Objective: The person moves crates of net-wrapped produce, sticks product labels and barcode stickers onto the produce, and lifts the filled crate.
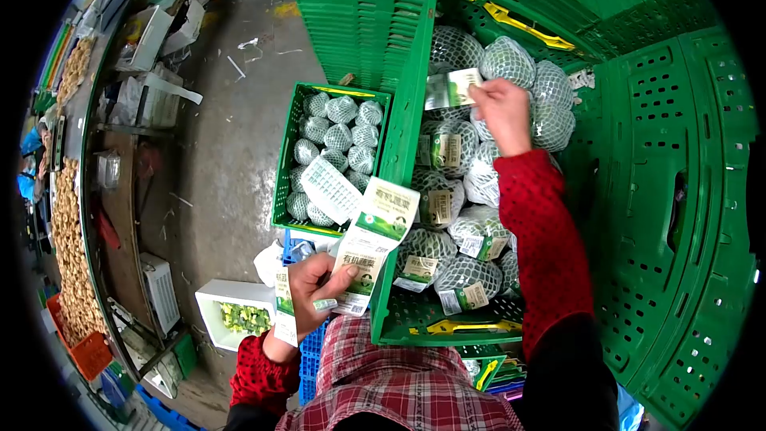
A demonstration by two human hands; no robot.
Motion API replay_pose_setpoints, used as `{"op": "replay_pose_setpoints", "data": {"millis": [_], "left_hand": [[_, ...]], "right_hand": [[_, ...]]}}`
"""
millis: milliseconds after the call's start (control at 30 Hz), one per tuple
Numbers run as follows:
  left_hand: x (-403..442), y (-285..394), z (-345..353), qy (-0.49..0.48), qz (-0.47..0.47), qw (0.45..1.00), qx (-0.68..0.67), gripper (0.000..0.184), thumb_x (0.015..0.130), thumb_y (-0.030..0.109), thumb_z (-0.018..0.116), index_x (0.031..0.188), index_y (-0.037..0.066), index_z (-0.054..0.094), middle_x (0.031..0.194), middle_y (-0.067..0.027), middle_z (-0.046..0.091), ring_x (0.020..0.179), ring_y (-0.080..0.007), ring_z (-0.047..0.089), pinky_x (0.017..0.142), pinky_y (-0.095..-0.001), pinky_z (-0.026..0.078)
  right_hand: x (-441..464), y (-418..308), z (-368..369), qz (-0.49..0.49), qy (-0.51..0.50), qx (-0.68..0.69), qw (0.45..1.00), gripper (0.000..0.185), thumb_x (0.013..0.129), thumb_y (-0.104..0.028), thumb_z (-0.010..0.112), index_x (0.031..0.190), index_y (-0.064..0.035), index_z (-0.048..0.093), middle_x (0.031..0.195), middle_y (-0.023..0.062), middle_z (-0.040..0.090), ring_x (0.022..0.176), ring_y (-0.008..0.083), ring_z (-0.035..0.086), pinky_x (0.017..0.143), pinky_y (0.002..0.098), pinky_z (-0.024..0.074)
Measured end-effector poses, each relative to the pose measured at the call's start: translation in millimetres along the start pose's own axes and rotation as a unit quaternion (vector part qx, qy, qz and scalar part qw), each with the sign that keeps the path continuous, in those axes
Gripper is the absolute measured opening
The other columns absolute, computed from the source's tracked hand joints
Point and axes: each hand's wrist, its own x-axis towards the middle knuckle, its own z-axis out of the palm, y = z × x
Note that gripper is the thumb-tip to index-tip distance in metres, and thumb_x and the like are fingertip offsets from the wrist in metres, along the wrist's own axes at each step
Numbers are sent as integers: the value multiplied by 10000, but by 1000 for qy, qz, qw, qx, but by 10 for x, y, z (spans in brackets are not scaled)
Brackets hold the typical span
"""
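My left hand (315, 287) is closed on a strip of green and white labels (371, 239), which trails up and also hangs beside the wrist. A single label (453, 88) is pinched in my right hand (504, 108), over the far part of a large green crate (405, 144). Round produce in white foam nets (509, 62) and clear wrap fills that crate. Several of the nearer pieces carry labels, such as one on a netted piece (471, 297). Whether the pinched label touches the produce beneath is unclear.
Left of the large crate stands a smaller green crate (279, 183) of netted produce with a white perforated sheet (331, 189) on it. A white box (209, 311) holds green pieces. Stacked green crates (662, 191) rise at the right. Shelving stands at the far left.
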Motion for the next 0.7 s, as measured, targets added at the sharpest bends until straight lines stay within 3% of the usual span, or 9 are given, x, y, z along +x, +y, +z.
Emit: {"op": "replay_pose_setpoints", "data": {"millis": [67,100,233,333,433,467,567,667,700], "left_hand": [[24,113,-4,-2,25,1000,3,157,901,149,640,861,-2,650,704,-34,599,619,-85,508,551,-237,385],[73,220,-12,-8,72,997,26,144,903,135,627,912,-6,654,758,-58,608,666,-117,527,591,-253,401],[97,301,-28,-6,113,993,34,200,906,116,602,1058,-7,646,897,-120,623,783,-208,577,695,-301,446],[111,306,-49,-12,108,994,31,219,910,121,598,1081,-9,640,919,-126,627,803,-217,590,716,-311,458],[197,311,-7,-30,153,987,32,192,920,107,581,1076,11,635,854,-131,617,749,-236,605,665,-330,474],[231,330,-21,-30,158,986,37,192,920,107,581,1076,11,635,854,-131,617,749,-236,605,665,-330,474],[235,455,-62,-43,135,988,55,195,924,110,570,1070,-4,627,867,-139,615,745,-241,599,676,-329,472],[280,453,-58,-53,162,984,46,197,916,97,573,1077,-4,624,928,-149,625,811,-260,628,714,-342,481],[305,476,-37,-70,162,983,50,196,913,96,577,1075,-4,624,939,-153,627,827,-266,634,725,-343,483]], "right_hand": [[247,467,268,-88,19,-185,979,215,733,-152,741,845,14,663,718,196,666,626,303,661,576,367,522],[255,465,328,-157,67,-352,921,216,703,-184,740,809,-9,670,753,244,649,748,384,664,681,422,534],[192,46,323,-65,29,-537,841,492,705,-234,761,1034,75,563,841,218,684,785,373,680,690,474,544],[121,-201,417,-82,7,-570,817,371,738,-250,742,973,-1,598,862,208,676,761,357,671,640,459,533],[395,508,657,-325,19,-385,864,221,711,-151,669,920,-81,650,887,173,660,746,385,646,627,474,518],[424,527,669,-324,7,-447,834,218,695,-128,663,904,-66,658,887,200,649,776,403,638,654,476,520],[258,27,629,-200,-51,-463,862,159,743,-84,647,891,-25,634,814,207,653,772,415,632,671,475,513],[-173,-64,242,-121,-230,-88,962,174,843,-124,663,944,5,607,840,62,634,714,123,568,638,281,469],[-613,-393,108,-40,-303,58,950,335,802,-230,739,1045,-27,627,898,60,650,797,156,613,726,320,506]]}}
